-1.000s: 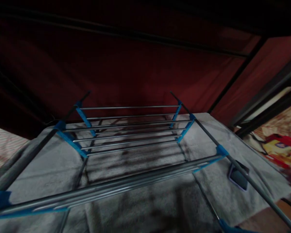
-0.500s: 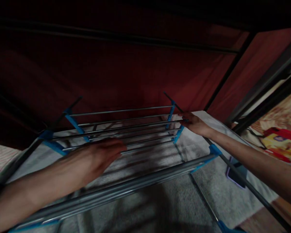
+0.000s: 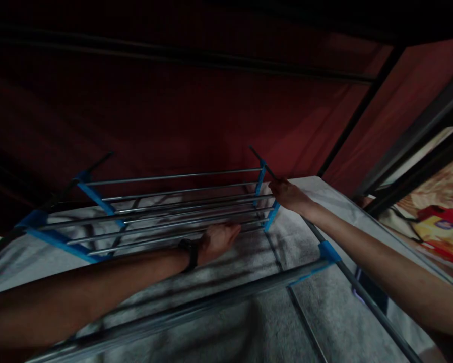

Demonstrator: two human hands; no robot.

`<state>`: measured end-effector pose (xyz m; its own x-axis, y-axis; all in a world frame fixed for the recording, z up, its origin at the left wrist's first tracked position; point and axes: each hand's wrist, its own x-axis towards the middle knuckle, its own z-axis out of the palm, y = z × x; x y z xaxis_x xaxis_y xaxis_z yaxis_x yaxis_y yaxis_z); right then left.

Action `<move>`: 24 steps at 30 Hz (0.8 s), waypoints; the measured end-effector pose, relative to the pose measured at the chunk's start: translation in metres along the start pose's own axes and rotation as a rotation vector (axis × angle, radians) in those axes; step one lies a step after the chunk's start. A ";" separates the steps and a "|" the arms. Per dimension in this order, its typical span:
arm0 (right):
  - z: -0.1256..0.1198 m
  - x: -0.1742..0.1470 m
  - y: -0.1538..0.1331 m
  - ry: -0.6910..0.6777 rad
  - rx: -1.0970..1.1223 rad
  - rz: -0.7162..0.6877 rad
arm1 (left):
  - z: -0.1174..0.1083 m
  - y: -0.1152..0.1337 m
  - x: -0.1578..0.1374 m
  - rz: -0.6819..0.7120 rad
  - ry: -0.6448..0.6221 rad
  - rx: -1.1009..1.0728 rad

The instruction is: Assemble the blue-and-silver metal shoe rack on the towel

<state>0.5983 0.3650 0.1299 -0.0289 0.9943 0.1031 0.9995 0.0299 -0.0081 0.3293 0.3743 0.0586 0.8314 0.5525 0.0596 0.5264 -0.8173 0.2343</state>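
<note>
A rack of grey metal tubes (image 3: 181,217) with blue plastic joints (image 3: 58,241) stands in front of me, tier above tier. My right hand (image 3: 287,196) is closed around the dark right side tube, at the tube ends by a blue joint (image 3: 272,216). Near the right part of the middle tier, my left hand (image 3: 219,240) is close to its front tube, fingers bent and pressed together. Whatever lies under those fingers is hidden. A dark band (image 3: 190,253) circles my left wrist. Closer to me runs another set of tubes (image 3: 196,305).
Behind the rack hangs a dark red fabric panel (image 3: 211,116) with black frame bars. Beneath lies a greyish-white cloth (image 3: 305,322). A phone (image 3: 373,291) rests on it at right. Farther right is a red and yellow package (image 3: 443,229).
My left hand has moved right along the middle tier, and its wrist band now shows. My right hand stays at the right side tube. The view has shifted slightly.
</note>
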 end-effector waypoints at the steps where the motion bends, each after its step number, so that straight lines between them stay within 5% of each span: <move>1: 0.001 -0.001 0.000 -0.006 -0.018 0.013 | 0.001 0.006 0.004 0.044 0.032 0.008; 5: 0.001 -0.002 0.001 -0.037 -0.039 0.062 | -0.021 0.026 0.018 0.279 0.255 0.072; 8: 0.001 -0.002 0.000 -0.041 -0.025 0.063 | -0.053 0.024 0.045 0.164 0.331 0.102; 11: -0.002 -0.004 -0.004 -0.077 -0.031 0.055 | -0.078 -0.001 0.086 -0.091 0.063 0.014; 13: -0.005 -0.007 -0.008 -0.093 -0.049 0.066 | -0.087 -0.020 0.108 -0.154 -0.113 -0.051; 15: -0.008 -0.011 -0.012 -0.088 -0.059 0.099 | -0.090 -0.031 0.114 -0.163 -0.145 -0.156; 20: -0.012 -0.019 -0.019 -0.017 -0.109 0.151 | -0.091 -0.022 0.060 -0.006 -0.035 -0.174; 24: -0.016 -0.024 -0.021 0.192 -0.163 0.003 | -0.101 -0.043 -0.006 -0.055 -0.011 0.003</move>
<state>0.5785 0.3387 0.1436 -0.0385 0.9562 0.2902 0.9887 -0.0057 0.1500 0.2839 0.4220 0.1458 0.8029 0.5951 0.0362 0.5722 -0.7862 0.2336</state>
